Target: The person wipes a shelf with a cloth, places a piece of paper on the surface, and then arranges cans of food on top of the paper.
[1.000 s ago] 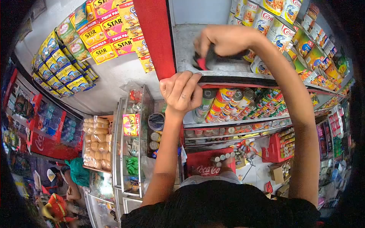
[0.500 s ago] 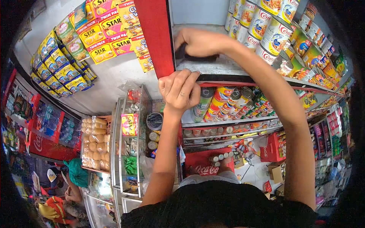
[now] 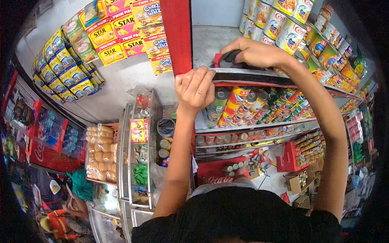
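My left hand [image 3: 194, 90] has its fingers curled over the front corner of the upper shelf [image 3: 259, 77], beside a red post [image 3: 177, 36]. On that shelf's grey top, my right hand [image 3: 257, 53] is closed on a bunched black and red cloth [image 3: 230, 58], which lies close behind the front edge. Part of the cloth is hidden under the fingers. To the right of my right hand stand stacked white tuna cans [image 3: 289, 34] with red lettering. Below my left hand, on the lower shelf, are several upright cans [image 3: 237, 103].
Hanging sachet packs [image 3: 109, 36] cover the wall at left. A glass case [image 3: 139, 162] and bagged bread [image 3: 101, 152] stand lower left. A red Coca-Cola crate [image 3: 214, 172] with cans is below, near an open carton [image 3: 298, 182]. A person in an orange vest [image 3: 60, 220] is at lower left.
My right hand has moved right and toward the front edge with the cloth, away from the red post. My left hand keeps its hold on the shelf corner. The view has shifted slightly.
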Demonstrator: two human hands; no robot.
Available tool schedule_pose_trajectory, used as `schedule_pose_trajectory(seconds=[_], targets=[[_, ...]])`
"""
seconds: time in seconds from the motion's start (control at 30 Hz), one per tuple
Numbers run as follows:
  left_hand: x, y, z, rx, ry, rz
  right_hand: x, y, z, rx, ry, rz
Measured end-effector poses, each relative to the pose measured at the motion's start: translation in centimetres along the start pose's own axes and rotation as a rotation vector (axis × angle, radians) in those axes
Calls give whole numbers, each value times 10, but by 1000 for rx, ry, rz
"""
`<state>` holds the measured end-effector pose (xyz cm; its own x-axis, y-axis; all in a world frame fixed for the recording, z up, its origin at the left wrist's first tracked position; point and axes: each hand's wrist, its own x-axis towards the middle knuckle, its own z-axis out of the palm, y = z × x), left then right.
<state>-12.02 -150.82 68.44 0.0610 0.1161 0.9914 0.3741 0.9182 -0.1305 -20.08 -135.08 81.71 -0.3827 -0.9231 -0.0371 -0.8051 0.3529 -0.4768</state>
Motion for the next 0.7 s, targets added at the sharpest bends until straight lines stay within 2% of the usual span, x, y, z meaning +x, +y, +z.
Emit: schedule_pose_trajectory(seconds=[0.1, 0.17, 0.2, 0.27, 0.3, 0.37, 0.43, 0.5, 0.57, 0.63, 0.7], targets=[[0, 0, 0, 4, 3, -4, -1, 7, 0, 10, -8, 35], [0, 4, 0, -8, 10, -23, 6, 4, 2, -277, 60, -52], [1, 3, 0, -15, 9, -33, 12, 1, -2, -281, 62, -53], [1, 0, -1, -11, 10, -9, 25, -11, -11, -341, -277, 149], [0, -1, 0, -8, 12, 11, 27, -17, -14, -347, -277, 149], [0, -1, 0, -9, 21, 8, 27, -29, -23, -676, -365, 328], [0, -1, 1, -23, 24, 8, 21, -33, -33, -690, -367, 275], [0, 0, 1, -11, 29, -1, -2, -41, -38, -430, -97, 39], [1, 0, 0, -13, 8, -9, -45, -50, -17, -398, 292, -149], [2, 1, -2, 5, -10, -4, -76, -63, -8, -293, 175, -51], [1, 2, -1, -21, 13, -17, -108, -43, 16, -169, 68, 37]])
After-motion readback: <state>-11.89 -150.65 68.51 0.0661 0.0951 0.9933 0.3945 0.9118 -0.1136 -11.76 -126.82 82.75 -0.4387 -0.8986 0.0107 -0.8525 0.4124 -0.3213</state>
